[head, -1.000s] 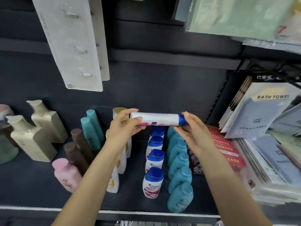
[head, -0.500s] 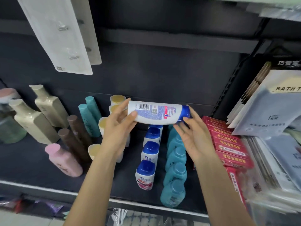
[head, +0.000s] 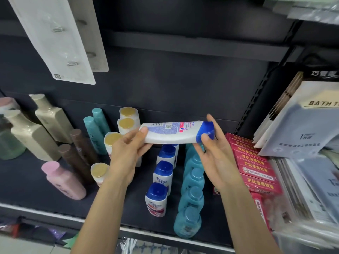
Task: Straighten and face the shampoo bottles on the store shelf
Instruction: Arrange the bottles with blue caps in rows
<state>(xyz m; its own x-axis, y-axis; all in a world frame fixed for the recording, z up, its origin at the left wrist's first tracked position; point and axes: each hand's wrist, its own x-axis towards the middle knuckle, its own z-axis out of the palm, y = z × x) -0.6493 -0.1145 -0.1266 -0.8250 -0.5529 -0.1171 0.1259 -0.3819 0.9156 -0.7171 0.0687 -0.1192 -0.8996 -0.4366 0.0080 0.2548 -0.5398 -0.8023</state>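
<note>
you are holding a white shampoo bottle [head: 172,132] sideways in the air, above the row of blue-capped white bottles [head: 161,177] standing on the dark shelf [head: 25,182]. its blue cap [head: 205,130] is pointing to your right and its back label, with a barcode and a small square code, is facing up toward you. your left hand [head: 126,156] is gripping the bottom end of the held bottle, the thumb lying on top and the fingers curling under it. your right hand [head: 214,158] is pinching the cap end, one finger reaching up behind the cap and the thumb pressing on its front.

taking that blue-capped row as the landmark: three of its bottles are standing upright in a line running from the shelf's front edge toward the back, directly below the held bottle. just to the right of the row, a line of teal bottles [head: 191,195] is running parallel to it, nearly touching. further right of those, red boxes [head: 256,171] are lying stacked, with packs of bath towels [head: 300,129] beyond them. to the left of the row, partly behind your left hand, white bottles with gold caps [head: 126,118] are standing. further left are two slim teal bottles [head: 96,131], two brown bottles [head: 77,154], a pink bottle [head: 63,180] and beige flask-shaped bottles [head: 34,132], all leaning in this wide view. above and left of the row, a white card with hooks [head: 55,39] is hanging.
</note>
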